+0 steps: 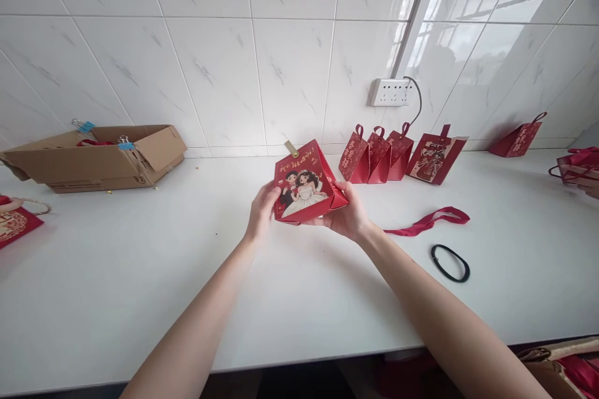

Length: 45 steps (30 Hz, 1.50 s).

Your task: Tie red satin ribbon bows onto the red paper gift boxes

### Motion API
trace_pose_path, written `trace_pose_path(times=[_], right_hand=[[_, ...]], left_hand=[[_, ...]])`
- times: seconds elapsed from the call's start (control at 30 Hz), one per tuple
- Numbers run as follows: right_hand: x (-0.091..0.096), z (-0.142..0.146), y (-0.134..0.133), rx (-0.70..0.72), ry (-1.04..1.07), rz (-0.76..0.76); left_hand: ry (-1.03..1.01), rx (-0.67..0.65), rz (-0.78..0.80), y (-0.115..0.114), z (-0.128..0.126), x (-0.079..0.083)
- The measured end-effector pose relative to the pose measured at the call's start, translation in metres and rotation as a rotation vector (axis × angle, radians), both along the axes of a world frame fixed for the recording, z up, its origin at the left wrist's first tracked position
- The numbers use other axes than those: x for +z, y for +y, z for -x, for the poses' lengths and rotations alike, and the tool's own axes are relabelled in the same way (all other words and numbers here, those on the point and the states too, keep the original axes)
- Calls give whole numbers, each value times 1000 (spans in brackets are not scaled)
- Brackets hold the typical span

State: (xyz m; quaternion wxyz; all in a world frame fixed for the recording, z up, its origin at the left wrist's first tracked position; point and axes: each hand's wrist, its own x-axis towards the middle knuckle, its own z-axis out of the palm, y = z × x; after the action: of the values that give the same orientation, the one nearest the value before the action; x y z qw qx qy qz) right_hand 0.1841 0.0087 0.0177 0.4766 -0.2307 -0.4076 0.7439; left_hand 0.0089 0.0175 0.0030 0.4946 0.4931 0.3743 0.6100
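Note:
A red gift box printed with a bride and groom is held above the table, its front tilted toward me. My left hand grips its left edge, thumb on the front face. My right hand supports the lower right side, its fingers partly hidden under the box. A short gold-coloured loop sticks up from the box's top. To the right of my right hand lies a dark red ribbon, with a black hair tie nearer the front.
Several red gift boxes stand along the tiled wall beneath a power strip. A cardboard box with blue binder clips is at left. Another person's hand touches a red item at far right. An open carton sits below the table's edge.

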Motion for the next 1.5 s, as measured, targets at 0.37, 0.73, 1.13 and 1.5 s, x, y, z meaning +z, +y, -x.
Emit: trace_pose_path(times=[0.37, 0.73, 1.13, 1.5], right_hand=[[-16, 2, 12, -364, -308, -148], [-14, 1, 8, -312, -374, -254], [-4, 1, 5, -275, -304, 59], [-9, 3, 5, -89, -249, 34]], left_hand=[[165, 18, -139, -7, -1, 3], [144, 49, -168, -7, 0, 3], [86, -242, -165, -6, 0, 3], [354, 70, -269, -4, -3, -6]])
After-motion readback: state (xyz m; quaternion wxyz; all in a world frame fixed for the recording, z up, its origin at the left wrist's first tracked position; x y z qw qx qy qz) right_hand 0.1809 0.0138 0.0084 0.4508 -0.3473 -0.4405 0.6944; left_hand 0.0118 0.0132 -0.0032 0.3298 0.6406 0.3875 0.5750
